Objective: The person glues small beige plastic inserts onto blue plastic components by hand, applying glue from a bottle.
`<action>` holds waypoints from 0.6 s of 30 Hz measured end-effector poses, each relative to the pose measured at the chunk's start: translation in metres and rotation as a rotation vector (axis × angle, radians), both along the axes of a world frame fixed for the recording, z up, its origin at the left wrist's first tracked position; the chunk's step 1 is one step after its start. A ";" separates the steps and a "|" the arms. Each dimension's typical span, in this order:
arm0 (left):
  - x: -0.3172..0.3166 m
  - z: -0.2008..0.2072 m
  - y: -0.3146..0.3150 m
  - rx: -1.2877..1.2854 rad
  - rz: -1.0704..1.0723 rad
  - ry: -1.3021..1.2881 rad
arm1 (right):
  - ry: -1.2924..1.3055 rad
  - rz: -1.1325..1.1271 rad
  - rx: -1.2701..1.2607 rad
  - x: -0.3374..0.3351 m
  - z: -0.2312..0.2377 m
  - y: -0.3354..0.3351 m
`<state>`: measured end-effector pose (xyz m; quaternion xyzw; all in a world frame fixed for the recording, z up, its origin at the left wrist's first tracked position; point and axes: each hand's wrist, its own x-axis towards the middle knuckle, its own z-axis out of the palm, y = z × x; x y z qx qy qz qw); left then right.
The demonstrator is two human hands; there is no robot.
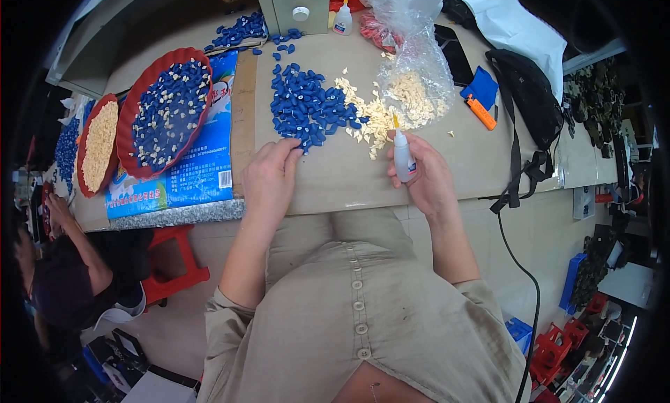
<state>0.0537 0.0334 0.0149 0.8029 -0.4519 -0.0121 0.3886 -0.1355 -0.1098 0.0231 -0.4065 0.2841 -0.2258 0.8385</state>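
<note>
My right hand (428, 173) is wrapped round a small translucent squeeze bottle (403, 155) with a yellow nozzle, held upright with the tip pointing away from me. My left hand (271, 174) is closed in a pinch, its fingertips at a small blue piece (305, 147) by the near edge of a heap. That heap of curved blue pieces (307, 103) lies in front of me. Right beside it spread small cream-coloured pieces (375, 117), several of them under the bottle's tip. Part of the cream pile sits in a clear plastic bag (426, 75).
At left, a red scalloped tray (167, 54) holds blue and cream pieces; a smaller red tray (88, 152) holds cream bits. A grey machine (296, 12) and a second squeeze bottle (343, 19) stand at the back. An orange-handled cutter (480, 113) and a black bag (527, 89) lie right. Another person (66, 277) sits far left.
</note>
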 end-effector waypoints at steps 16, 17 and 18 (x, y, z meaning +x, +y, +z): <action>-0.017 -0.004 0.001 0.195 -0.107 -0.343 | -0.145 -0.243 -0.090 0.002 -0.014 -0.004; -0.017 -0.004 0.002 0.204 -0.103 -0.351 | -0.185 -0.231 -0.085 0.000 -0.017 -0.007; -0.016 -0.003 0.003 0.203 -0.104 -0.350 | -0.184 -0.232 -0.085 -0.001 -0.016 -0.007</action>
